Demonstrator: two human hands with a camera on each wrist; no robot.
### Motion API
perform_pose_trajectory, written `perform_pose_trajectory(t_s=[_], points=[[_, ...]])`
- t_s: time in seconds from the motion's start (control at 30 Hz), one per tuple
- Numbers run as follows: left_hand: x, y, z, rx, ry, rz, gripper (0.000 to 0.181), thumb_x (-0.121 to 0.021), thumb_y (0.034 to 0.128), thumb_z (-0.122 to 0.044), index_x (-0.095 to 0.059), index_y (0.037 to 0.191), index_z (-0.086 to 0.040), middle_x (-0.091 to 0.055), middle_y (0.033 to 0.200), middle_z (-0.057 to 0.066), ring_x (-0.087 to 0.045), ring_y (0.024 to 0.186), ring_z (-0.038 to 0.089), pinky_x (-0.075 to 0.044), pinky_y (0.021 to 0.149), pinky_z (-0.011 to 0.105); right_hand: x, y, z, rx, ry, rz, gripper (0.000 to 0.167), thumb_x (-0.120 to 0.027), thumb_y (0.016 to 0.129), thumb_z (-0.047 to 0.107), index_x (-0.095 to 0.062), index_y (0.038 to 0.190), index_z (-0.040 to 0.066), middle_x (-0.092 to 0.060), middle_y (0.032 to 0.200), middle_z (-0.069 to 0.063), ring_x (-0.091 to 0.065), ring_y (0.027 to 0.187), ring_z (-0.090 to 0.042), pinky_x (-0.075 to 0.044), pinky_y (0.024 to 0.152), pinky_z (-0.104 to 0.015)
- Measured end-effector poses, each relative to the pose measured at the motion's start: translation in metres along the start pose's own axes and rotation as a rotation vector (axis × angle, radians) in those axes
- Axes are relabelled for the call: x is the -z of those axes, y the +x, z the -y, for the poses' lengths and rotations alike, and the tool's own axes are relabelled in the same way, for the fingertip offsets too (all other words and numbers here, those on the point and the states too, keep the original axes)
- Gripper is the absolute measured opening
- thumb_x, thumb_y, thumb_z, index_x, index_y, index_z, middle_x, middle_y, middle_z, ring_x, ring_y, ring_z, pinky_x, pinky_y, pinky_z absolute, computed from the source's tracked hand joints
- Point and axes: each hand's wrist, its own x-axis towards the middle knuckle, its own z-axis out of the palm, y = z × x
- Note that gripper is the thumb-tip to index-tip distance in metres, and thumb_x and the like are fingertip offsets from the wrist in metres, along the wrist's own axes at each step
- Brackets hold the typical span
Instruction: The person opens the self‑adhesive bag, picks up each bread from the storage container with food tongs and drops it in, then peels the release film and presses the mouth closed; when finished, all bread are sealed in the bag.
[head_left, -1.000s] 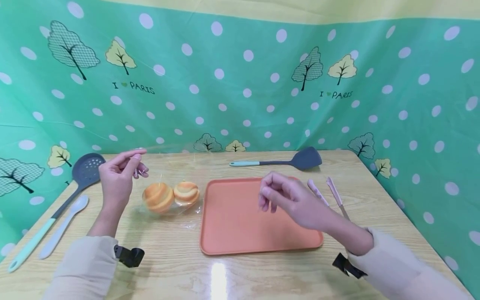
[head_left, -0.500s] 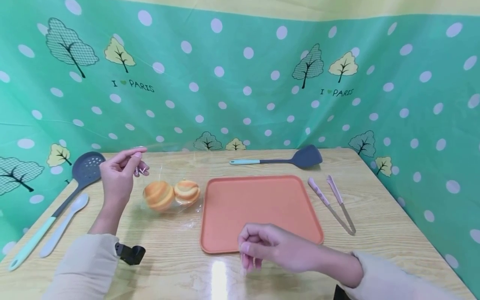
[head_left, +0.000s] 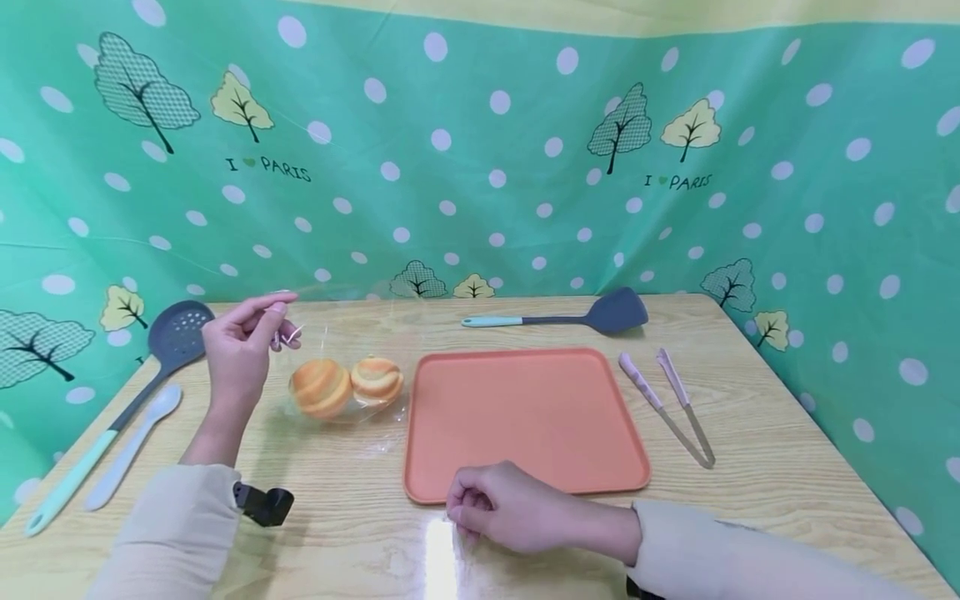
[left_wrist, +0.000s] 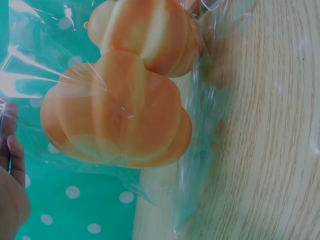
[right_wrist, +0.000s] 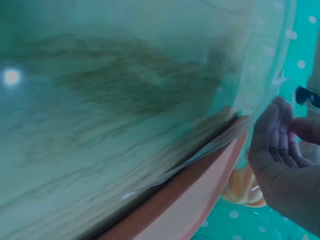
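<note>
My left hand (head_left: 242, 346) is raised at the left and pinches the top of a clear plastic bag (head_left: 384, 445). Inside the bag are two golden bread rolls, a larger one (head_left: 320, 389) and a smaller one (head_left: 377, 381). The left wrist view shows both rolls close up behind shiny film, the larger roll (left_wrist: 120, 115) in front. At the front edge of the pink tray, my right hand (head_left: 513, 508) has its fingers curled and pinches a thin clear plastic strip (right_wrist: 200, 152), which is hard to make out in the head view.
The pink tray (head_left: 525, 425) lies mid-table. Tongs (head_left: 693, 429) are to its right, with a dark turner (head_left: 615, 312) behind it. A slotted skimmer (head_left: 180, 333) and a pale spoon (head_left: 135, 446) lie at the far left. A patterned cloth (head_left: 480, 167) hangs behind.
My right hand has come from over the tray down and left to its front edge, bringing the tongs into full view. My left hand and the bagged rolls have hardly moved.
</note>
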Motion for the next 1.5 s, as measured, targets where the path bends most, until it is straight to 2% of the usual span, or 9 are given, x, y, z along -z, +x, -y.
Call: perform_pose_trajectory(t_s=[0.33,0.63,0.77,0.9,1.0,1.1,1.17,1.37,1.5], points=[[0.0,0.0,0.001,0.004,0.014,-0.004,0.016,-0.064,0.0975,0.001,-0.073,0.103,0.013,-0.068,0.061,0.005,-0.063,0.05,0.01,-0.045,0.047,0.016,-0.005,0.015,-0.006,0.005,-0.311,0.012,0.012,-0.073,0.092,0.002,-0.077,0.086,0.011,-0.065,0.074,0.016,-0.057,0.069,0.007,-0.051,0.069,-0.013],[0.0,0.0,0.001,0.004,0.026,-0.001,0.016,-0.064,0.0976,0.001,-0.073,0.103,0.013,-0.068,0.061,0.005,-0.063,0.05,0.01,-0.045,0.047,0.017,-0.011,0.008,-0.009,0.156,-0.702,0.034,0.016,-0.077,0.087,0.008,-0.081,0.099,0.017,-0.052,0.071,0.017,-0.042,0.066,0.007,-0.038,0.068,-0.009],[-0.001,0.0,0.0,0.003,0.032,0.0,0.016,-0.064,0.0976,0.001,-0.074,0.103,0.012,-0.068,0.061,0.005,-0.063,0.05,0.01,-0.045,0.047,0.017,-0.011,0.006,-0.007,0.193,-0.841,0.035,0.012,-0.079,0.082,0.01,-0.073,0.081,0.02,-0.044,0.067,0.015,-0.035,0.062,0.005,-0.033,0.058,-0.012],[-0.001,0.0,0.001,0.003,0.021,0.005,0.016,-0.064,0.0976,0.001,-0.073,0.104,0.013,-0.069,0.062,0.005,-0.063,0.05,0.01,-0.045,0.047,0.017,-0.009,0.004,-0.005,0.198,-0.916,0.043,0.024,-0.08,0.08,0.016,-0.058,0.07,0.02,-0.037,0.065,0.014,-0.032,0.059,0.002,-0.03,0.054,-0.016],[-0.001,0.0,0.001,0.007,0.011,0.011,0.016,-0.064,0.0977,0.001,-0.073,0.104,0.013,-0.069,0.063,0.005,-0.063,0.05,0.011,-0.045,0.047,0.017,-0.002,0.004,-0.003,0.179,-0.875,0.071,0.004,-0.078,0.088,0.022,-0.074,0.088,0.021,-0.045,0.069,0.015,-0.037,0.062,0.004,-0.035,0.058,-0.015],[0.0,0.0,0.001,0.015,0.009,0.014,0.016,-0.064,0.098,0.001,-0.074,0.105,0.012,-0.069,0.063,0.005,-0.063,0.051,0.011,-0.045,0.047,0.016,0.009,0.009,0.003,0.157,-0.767,0.07,0.02,-0.074,0.095,0.028,-0.078,0.112,0.019,-0.052,0.075,0.017,-0.044,0.066,0.004,-0.041,0.066,-0.015],[0.001,0.0,0.0,0.02,0.008,0.015,0.016,-0.064,0.0981,0.001,-0.074,0.105,0.011,-0.069,0.064,0.006,-0.064,0.051,0.01,-0.046,0.048,0.017,0.018,0.014,0.005,0.161,-0.674,0.042,0.019,-0.072,0.097,0.026,-0.078,0.113,0.017,-0.055,0.079,0.017,-0.049,0.07,0.003,-0.043,0.071,-0.016],[0.004,-0.001,0.0,0.022,0.014,0.023,0.017,-0.063,0.0984,0.001,-0.073,0.109,0.011,-0.069,0.064,0.005,-0.065,0.052,0.009,-0.046,0.049,0.017,0.041,0.033,0.008,0.162,-0.408,-0.148,0.015,-0.073,0.096,0.015,-0.077,0.109,0.009,-0.065,0.086,0.012,-0.058,0.076,-0.002,-0.053,0.072,-0.024],[0.005,-0.002,0.001,0.029,0.015,0.025,0.018,-0.063,0.0989,0.0,-0.073,0.111,0.01,-0.07,0.065,0.004,-0.066,0.053,0.009,-0.046,0.049,0.017,0.049,0.049,0.01,0.127,-0.304,-0.319,0.016,-0.074,0.095,0.015,-0.076,0.11,0.009,-0.067,0.086,0.009,-0.061,0.079,-0.006,-0.055,0.07,-0.025]])
